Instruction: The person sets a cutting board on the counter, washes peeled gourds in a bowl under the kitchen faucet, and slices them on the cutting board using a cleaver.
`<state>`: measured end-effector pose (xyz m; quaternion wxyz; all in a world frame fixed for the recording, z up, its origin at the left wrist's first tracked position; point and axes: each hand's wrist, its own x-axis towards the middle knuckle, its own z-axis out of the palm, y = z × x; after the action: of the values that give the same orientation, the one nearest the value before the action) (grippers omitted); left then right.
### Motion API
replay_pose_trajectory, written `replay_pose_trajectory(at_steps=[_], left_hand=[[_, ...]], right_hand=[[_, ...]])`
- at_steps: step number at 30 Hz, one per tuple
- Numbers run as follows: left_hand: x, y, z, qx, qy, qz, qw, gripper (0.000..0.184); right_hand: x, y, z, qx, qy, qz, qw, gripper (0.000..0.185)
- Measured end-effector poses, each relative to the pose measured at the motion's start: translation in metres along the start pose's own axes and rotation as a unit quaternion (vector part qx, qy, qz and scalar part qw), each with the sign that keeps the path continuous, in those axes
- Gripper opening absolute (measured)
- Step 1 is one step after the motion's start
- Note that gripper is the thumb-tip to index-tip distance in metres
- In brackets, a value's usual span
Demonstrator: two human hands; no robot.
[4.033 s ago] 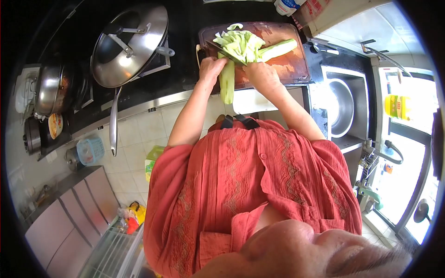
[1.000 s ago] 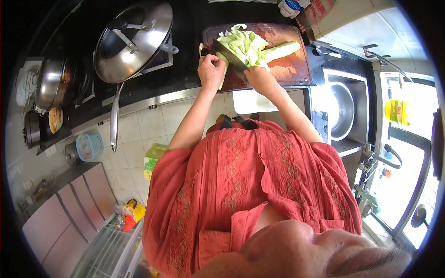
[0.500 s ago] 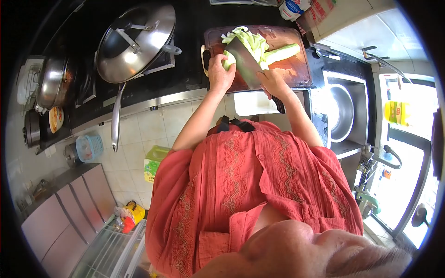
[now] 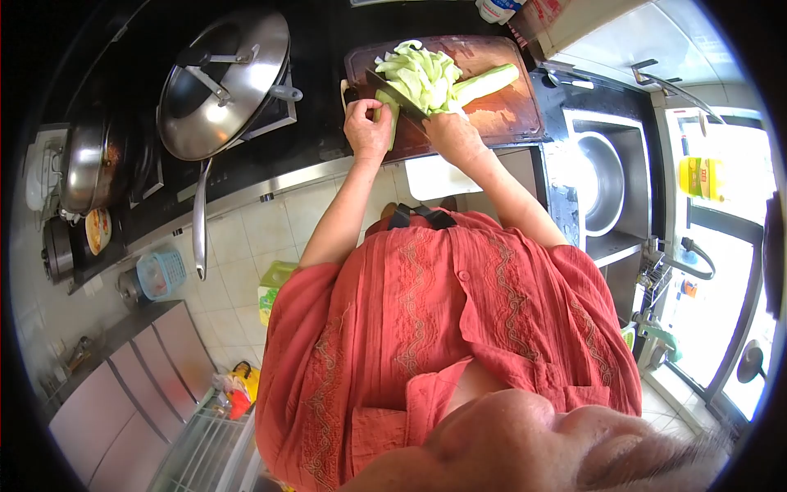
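Observation:
My left hand (image 4: pixel 367 129) is closed on a piece of pale green vegetable (image 4: pixel 386 121), possibly a gourd, at the left side of the brown cutting board (image 4: pixel 518 121). In my right hand (image 4: pixel 453 139) is a cleaver, its handle mostly hidden by the fingers. The dark cleaver blade (image 4: pixel 398 93) slants between the held piece and a heap of cut slices (image 4: pixel 422 72), close to the left fingers. To the right of the heap lies a long uncut length of the same vegetable (image 4: pixel 489 83).
A lidded wok (image 4: pixel 234 98) sits on the stove to the left, its long handle (image 4: pixel 201 221) jutting over the counter edge. Right of the board are a spoon (image 4: pixel 569 80) and a sink with a metal basin (image 4: pixel 602 184). A white container (image 4: pixel 438 179) is below the board's front edge.
The cleaver has moved left, from above the board's middle to beside the held piece, its blade now more edge-on. My right hand moved left with it; the slice heap looks fuller.

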<state>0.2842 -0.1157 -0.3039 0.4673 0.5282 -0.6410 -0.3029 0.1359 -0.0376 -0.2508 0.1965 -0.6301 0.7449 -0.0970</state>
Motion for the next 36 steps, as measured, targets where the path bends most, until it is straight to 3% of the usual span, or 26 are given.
replay_pose_trajectory(at_steps=[5,12,14,18,24,27,30,31,33,36], left_hand=[[0.0,-0.004,0.004,0.016,0.023,0.032,0.999,0.013],[-0.002,0.006,0.006,0.043,0.006,0.011,0.999,0.014],[-0.004,0.007,0.005,0.052,0.002,-0.005,0.999,0.013],[-0.007,0.003,0.01,0.054,0.025,0.028,0.998,0.014],[-0.005,0.007,0.011,0.051,0.03,0.039,0.998,0.013],[-0.01,0.004,0.013,0.049,0.043,0.062,0.996,0.012],[-0.009,-0.002,0.016,0.035,0.043,0.075,0.996,0.012],[-0.009,-0.005,0.015,0.027,0.04,0.06,0.997,0.012],[-0.008,-0.006,0.015,0.032,0.037,0.044,0.998,0.012],[-0.01,-0.002,0.015,0.038,0.033,0.033,0.998,0.012]], right_hand=[[-0.02,-0.025,-0.035,0.011,0.034,0.014,0.999,0.032],[-0.01,-0.009,-0.019,0.011,-0.005,0.019,1.0,0.03],[-0.023,-0.016,-0.032,0.009,0.022,-0.018,1.0,0.03],[-0.02,-0.016,-0.018,0.036,0.01,0.022,0.999,0.029],[-0.008,-0.005,-0.009,0.034,0.024,-0.011,0.999,0.032],[-0.004,-0.004,-0.006,0.045,0.013,0.0,0.999,0.035],[0.0,-0.02,-0.039,0.046,-0.102,0.052,0.992,0.031],[-0.007,-0.018,-0.041,0.044,-0.099,0.051,0.993,0.031],[-0.025,-0.014,-0.04,-0.001,0.005,-0.035,0.999,0.029],[-0.044,-0.021,-0.044,0.024,0.013,0.013,1.0,0.033]])
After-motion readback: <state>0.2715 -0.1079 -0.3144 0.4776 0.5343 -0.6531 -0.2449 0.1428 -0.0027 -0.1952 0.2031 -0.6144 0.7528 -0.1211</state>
